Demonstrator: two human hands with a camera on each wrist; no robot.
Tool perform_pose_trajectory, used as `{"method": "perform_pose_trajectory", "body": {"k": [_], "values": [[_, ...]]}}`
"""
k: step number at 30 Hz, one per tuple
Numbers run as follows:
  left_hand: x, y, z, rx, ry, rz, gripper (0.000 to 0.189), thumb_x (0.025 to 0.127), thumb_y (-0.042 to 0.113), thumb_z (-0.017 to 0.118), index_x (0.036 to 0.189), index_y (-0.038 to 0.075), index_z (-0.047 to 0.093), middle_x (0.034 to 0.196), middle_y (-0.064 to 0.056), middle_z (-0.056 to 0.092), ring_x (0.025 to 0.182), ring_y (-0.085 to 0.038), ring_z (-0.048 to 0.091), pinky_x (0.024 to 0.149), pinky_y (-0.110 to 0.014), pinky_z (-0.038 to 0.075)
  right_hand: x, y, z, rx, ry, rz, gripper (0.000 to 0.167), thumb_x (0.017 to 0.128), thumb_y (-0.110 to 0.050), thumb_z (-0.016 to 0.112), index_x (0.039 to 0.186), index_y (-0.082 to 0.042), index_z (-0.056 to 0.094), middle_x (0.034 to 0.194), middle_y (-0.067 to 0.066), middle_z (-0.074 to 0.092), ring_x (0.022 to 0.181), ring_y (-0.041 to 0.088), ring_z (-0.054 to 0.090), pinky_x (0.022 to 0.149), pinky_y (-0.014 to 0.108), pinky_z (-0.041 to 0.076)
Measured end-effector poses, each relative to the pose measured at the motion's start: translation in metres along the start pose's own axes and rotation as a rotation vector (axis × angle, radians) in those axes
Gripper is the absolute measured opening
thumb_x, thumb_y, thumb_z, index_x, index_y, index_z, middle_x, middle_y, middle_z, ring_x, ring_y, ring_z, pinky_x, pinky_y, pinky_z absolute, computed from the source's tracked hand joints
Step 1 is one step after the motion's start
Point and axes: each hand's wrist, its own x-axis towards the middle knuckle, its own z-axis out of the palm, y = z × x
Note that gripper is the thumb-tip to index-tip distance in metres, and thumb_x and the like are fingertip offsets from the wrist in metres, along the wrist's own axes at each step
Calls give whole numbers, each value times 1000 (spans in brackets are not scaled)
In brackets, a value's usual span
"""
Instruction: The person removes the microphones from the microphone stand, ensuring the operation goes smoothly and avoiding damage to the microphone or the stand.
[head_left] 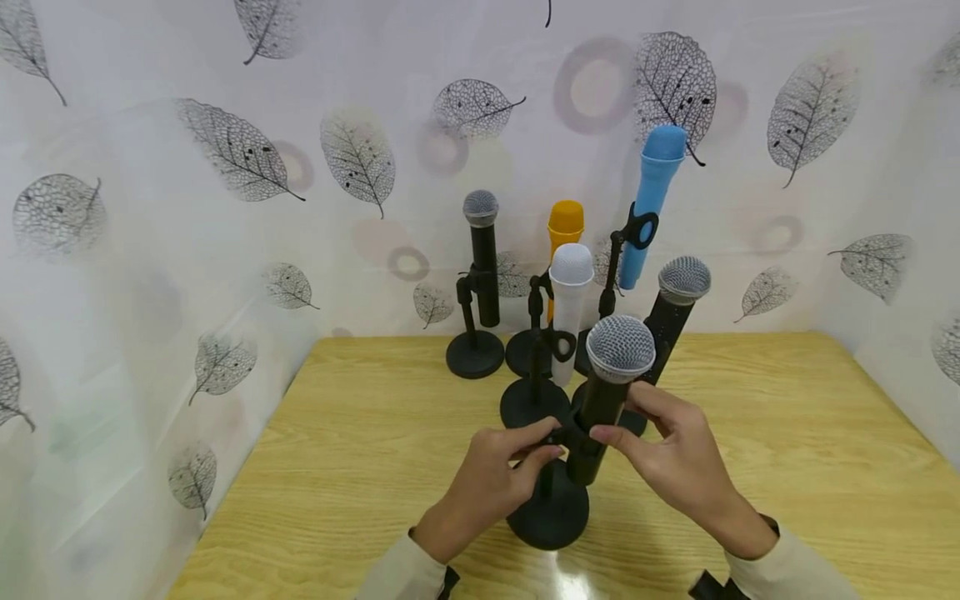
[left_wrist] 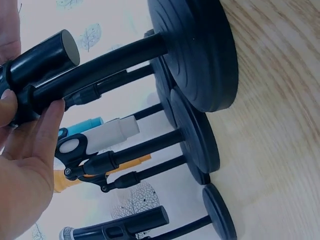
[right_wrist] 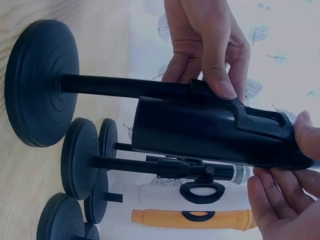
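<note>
Black microphone (head_left: 606, 400) gripped by right hand (head_left: 681, 454); left hand (head_left: 495, 475) pinches stand (head_left: 550, 512); seating in clip (right_wrist: 244, 120) unclear; best keep both aligned.

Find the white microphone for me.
In the head view, the white microphone is right of centre, in front of the orange microphone and just behind and left of the nearest black microphone.
</note>
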Motion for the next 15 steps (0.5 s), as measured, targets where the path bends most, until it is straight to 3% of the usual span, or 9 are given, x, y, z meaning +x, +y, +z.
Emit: {"method": "perform_pose_trajectory", "body": {"k": [15], "values": [[0, 2, 0, 48, 6, 20, 28, 98, 13, 68, 126, 8, 70, 101, -3, 77, 92, -4, 71, 75, -14, 55, 3, -6, 2, -36, 26, -9, 38, 74, 13, 84, 104, -9, 75, 100, 1, 73, 91, 11, 69, 82, 18, 55]]}}
